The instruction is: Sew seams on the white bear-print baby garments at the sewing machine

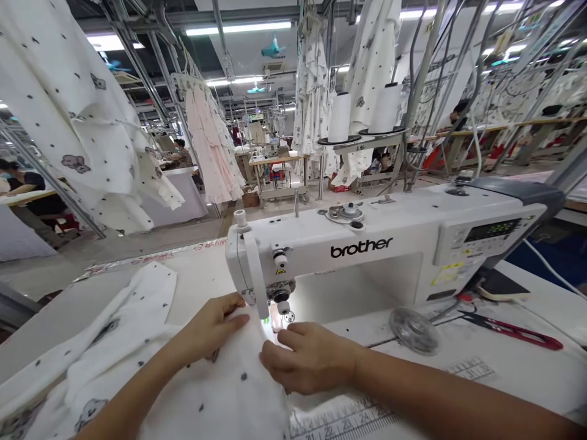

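Observation:
A white printed fabric point(151, 366) with small grey animal motifs lies bunched on the sewing table in front of me. My left hand point(213, 327) rests on it with fingers curled, pinching the cloth just left of the needle. My right hand point(307, 357) presses and grips the fabric edge directly below the presser foot point(287, 313). Behind both hands stands the white Brother sewing machine point(367, 250), its lamp lighting the needle area.
Red thread snips point(513, 330) and a clear bobbin disc point(414, 330) lie on the table point(504, 366) to the right. Two thread cones point(339, 117) stand behind the machine. Garments hang overhead on racks point(87, 122). Other workers sit at distant stations.

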Demonstrator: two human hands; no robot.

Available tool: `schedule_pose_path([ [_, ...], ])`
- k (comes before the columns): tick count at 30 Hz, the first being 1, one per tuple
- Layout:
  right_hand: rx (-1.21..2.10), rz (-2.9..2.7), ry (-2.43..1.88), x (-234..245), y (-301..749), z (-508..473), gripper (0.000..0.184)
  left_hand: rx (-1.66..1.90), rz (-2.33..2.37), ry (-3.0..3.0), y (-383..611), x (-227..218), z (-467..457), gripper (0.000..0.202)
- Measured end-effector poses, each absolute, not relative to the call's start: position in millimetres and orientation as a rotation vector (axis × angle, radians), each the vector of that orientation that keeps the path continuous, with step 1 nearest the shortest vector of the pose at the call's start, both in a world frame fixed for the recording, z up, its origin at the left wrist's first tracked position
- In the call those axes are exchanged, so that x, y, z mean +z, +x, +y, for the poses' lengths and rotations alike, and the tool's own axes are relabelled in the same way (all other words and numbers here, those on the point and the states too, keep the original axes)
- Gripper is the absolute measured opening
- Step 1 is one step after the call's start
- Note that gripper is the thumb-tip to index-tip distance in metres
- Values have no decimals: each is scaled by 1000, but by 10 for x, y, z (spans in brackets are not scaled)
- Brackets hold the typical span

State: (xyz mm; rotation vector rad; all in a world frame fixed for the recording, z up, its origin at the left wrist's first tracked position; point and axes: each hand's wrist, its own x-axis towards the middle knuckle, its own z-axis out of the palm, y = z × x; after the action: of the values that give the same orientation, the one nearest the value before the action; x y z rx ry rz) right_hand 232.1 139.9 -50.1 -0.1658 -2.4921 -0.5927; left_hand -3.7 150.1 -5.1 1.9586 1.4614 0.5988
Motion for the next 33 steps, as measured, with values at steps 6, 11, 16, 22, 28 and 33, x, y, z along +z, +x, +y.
schedule_pose_path([
  [6,-110,-2750,-487,-622,2300,1539,17,478,1482,2033,84,-303,1733,14],
  [11,-27,-2735,-323,-644,2333,1448,8,426,1486,2063,97,-329,1459,8],
  [16,-128,-2682,-211,-609,2339,1345,14,453,1483,2103,109,-372,1229,10],
  [22,-51,-2680,-241,-618,2326,1379,12,442,1580,2100,117,-436,1292,17],
  [28,-15,-2671,-404,-581,2318,1400,14,467,1612,2073,113,-438,1299,15],
  [33,22,-2683,-471,-547,2323,1422,24,468,1626,2087,123,-442,1328,16],
])
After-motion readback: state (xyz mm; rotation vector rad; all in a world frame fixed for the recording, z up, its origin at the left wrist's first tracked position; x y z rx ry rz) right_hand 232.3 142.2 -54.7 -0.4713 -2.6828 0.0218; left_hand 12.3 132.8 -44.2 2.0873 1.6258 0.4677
